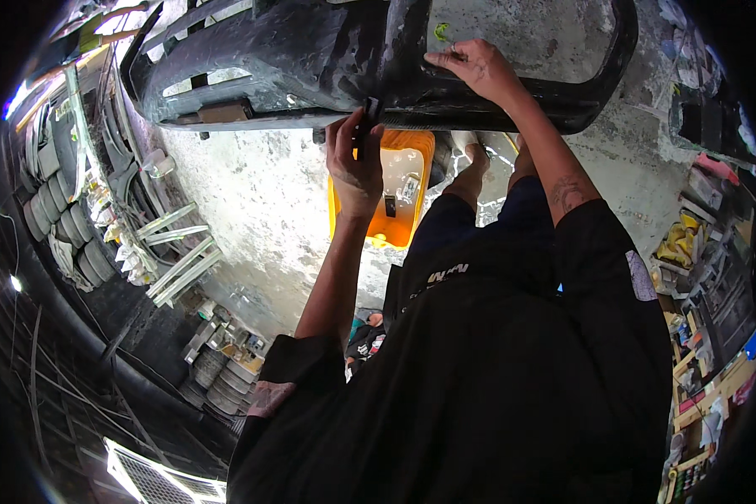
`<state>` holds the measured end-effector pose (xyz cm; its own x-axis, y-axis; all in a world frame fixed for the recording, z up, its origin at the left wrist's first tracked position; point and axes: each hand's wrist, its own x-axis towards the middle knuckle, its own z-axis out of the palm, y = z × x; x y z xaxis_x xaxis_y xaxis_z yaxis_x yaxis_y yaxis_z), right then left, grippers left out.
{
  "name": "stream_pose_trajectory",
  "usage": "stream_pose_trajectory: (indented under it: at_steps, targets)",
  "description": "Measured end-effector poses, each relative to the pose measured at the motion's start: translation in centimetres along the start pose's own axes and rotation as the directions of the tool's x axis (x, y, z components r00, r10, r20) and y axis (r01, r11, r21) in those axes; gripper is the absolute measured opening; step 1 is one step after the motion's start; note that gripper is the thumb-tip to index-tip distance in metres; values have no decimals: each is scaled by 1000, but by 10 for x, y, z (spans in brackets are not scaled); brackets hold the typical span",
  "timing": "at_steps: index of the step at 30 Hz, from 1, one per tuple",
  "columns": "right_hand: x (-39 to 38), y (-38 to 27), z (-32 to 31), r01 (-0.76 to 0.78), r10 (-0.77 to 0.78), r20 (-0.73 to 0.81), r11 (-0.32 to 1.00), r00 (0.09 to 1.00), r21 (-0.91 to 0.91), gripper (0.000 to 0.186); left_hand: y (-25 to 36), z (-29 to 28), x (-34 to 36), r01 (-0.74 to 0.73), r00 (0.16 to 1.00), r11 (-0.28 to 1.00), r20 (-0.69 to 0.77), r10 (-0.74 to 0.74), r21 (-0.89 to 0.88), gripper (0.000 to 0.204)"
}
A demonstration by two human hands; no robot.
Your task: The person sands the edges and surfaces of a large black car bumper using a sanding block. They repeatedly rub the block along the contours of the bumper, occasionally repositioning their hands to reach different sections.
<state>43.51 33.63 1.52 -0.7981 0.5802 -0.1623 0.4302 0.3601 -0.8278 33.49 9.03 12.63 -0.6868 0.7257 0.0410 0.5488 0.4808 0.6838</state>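
Observation:
A black car bumper (336,63) with dull grey, wet-looking patches stretches across the top of the view. My left hand (354,164) is raised at its near edge, fingers closed round a small black block (370,113) whose upper end sticks out above the fingers. Over the right part of the bumper, beside its large opening, is my right hand (475,67). Its fingers are drawn together, with the tips at the black surface; whatever may be between them is hidden. A brown block (227,112) rests in a slot on the bumper's left side.
Below the bumper, an orange tub (334,206) holds liquid and small items. Pale strips (181,256) and stacked dark parts (67,218) line the left. Cluttered shelves (697,336) stand on the right. My feet are near the tub on the wet concrete floor (260,193).

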Motion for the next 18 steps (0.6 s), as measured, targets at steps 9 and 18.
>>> stream_pose_trajectory:
  at_steps: [9,18]
  targets:
    - [-27,-17,-33,237,-145,226,857,963,-458,83,31,67,83,-384,923,909,80,376,163,35]
    - [-31,-3,-24,280,-177,256,845,950,-455,76,24,74,75,-469,876,836,267,401,284,20]
